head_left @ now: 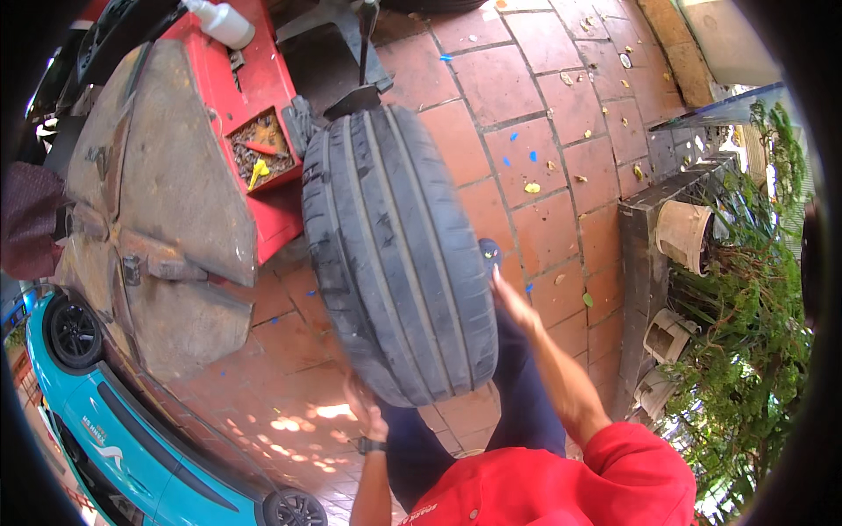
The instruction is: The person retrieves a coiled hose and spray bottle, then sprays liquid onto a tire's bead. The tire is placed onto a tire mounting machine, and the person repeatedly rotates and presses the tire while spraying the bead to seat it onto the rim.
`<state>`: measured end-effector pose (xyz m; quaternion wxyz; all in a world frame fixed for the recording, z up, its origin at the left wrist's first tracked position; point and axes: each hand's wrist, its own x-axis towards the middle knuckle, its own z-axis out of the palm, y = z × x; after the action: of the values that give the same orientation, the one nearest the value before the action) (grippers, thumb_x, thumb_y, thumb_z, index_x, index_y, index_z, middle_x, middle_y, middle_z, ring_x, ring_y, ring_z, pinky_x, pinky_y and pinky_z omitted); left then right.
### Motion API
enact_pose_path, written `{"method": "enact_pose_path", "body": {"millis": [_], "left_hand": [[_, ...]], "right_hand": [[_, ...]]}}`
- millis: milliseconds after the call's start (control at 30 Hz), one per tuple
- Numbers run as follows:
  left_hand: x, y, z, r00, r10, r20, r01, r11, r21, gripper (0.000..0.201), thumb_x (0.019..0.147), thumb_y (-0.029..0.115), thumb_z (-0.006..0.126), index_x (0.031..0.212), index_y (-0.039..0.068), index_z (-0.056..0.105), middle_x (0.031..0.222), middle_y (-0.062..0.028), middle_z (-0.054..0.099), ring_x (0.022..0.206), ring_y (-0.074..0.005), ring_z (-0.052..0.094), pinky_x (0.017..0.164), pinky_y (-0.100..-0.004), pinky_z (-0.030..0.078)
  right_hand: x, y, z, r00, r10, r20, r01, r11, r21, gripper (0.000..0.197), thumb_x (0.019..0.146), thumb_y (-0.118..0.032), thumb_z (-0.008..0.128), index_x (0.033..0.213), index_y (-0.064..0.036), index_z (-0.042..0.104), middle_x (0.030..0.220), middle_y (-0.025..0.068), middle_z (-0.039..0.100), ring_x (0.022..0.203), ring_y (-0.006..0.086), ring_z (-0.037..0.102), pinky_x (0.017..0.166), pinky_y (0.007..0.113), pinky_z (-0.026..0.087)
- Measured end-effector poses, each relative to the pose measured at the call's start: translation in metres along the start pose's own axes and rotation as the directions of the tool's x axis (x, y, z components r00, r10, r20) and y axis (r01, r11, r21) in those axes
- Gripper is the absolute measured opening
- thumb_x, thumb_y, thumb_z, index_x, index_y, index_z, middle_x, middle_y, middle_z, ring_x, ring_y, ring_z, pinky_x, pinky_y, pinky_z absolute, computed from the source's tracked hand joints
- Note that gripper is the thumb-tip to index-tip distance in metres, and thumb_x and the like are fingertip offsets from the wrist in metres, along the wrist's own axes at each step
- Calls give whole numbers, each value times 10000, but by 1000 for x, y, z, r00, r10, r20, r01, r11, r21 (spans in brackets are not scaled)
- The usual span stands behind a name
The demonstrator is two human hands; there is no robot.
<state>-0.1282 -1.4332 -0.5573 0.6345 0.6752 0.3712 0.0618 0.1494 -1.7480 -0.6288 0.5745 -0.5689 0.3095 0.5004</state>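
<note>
A large black tyre (395,254) with long tread grooves stands on edge in front of me, its tread facing up. My left hand (364,410) presses on its near left side, and the fingers are partly hidden by the rubber. Against the right sidewall lies my right hand (513,300), fingers pointing forward. The tyre is held between both hands. Its far end meets the dark metal parts of a red tyre-changing machine (281,223). Whether the tyre touches the floor is hidden.
Left of the tyre is the machine's rusty round turntable (175,202). A white spray bottle (226,24) and a tray (282,140) with small parts sit on the machine. A turquoise car (132,438) stands at lower left. Potted plants (684,235) line a ledge at right.
</note>
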Motion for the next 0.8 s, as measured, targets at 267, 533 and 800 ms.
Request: {"method": "enact_pose_path", "body": {"millis": [267, 533, 800], "left_hand": [[10, -86, 20, 871, -341, 353, 487, 687, -540, 1246, 838, 917, 711, 1714, 92, 390, 1681, -110, 503, 1531, -306, 507, 1226, -526, 489], [29, 63, 46, 859, -463, 221, 512, 793, -330, 1135, 1017, 911, 415, 1753, 54, 306, 1766, -117, 410, 1614, -297, 396, 1347, -470, 300], [85, 166, 67, 942, -260, 210, 201, 943, 266, 1171, 929, 604, 812, 1748, -36, 274, 1805, -237, 316, 1680, -355, 273, 1376, -479, 181]], "right_hand": [[-43, 168, 35, 947, -229, -224, 263, 955, 134, 691, 1151, -583, 464, 1493, -9, 643, 1363, 66, 708, 1259, 193, 613, 1141, 392, 476], [-115, 59, 57, 943, -216, -255, 283, 921, 268, 745, 1174, -608, 420, 1648, -39, 511, 1581, 114, 605, 1471, 225, 509, 1258, 389, 372], [-124, -54, 81, 942, -336, 20, 335, 928, -163, 924, 1135, -673, 490, 1705, 49, 397, 1738, 244, 450, 1634, 305, 385, 1344, 393, 251]]}}
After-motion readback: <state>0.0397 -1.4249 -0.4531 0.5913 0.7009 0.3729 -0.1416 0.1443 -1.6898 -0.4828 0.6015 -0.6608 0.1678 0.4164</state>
